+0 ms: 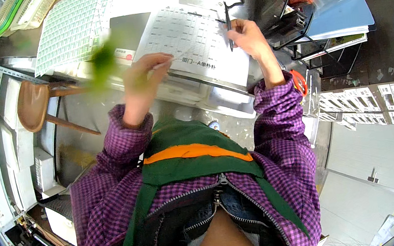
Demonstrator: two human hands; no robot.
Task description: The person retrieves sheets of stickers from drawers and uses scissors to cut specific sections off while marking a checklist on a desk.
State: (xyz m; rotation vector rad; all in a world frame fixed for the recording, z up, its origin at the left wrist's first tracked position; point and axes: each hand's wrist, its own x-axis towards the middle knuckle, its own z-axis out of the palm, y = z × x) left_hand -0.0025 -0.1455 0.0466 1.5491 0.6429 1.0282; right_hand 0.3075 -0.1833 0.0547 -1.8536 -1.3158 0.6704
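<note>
A printed sheet with a table on it point(169, 31) lies on the desk in front of me. Over its right part, my right hand point(249, 39) is closed round a black pen point(229, 28), which stands nearly upright. My left hand point(143, 80) hovers at the sheet's lower left edge with thumb and fingers pinched together. Something thin and pale may show at those fingertips, but blur hides what it is. Purple checked sleeves cover both my arms.
Green-lined sheets point(73, 29) spread at the far left, near pale baskets point(33, 12). A black mesh rack point(281, 5) with a blue folder point(342, 12) stands on the right. A wooden stool point(32, 106) is at left. A blurred green patch point(103, 60) crosses the view.
</note>
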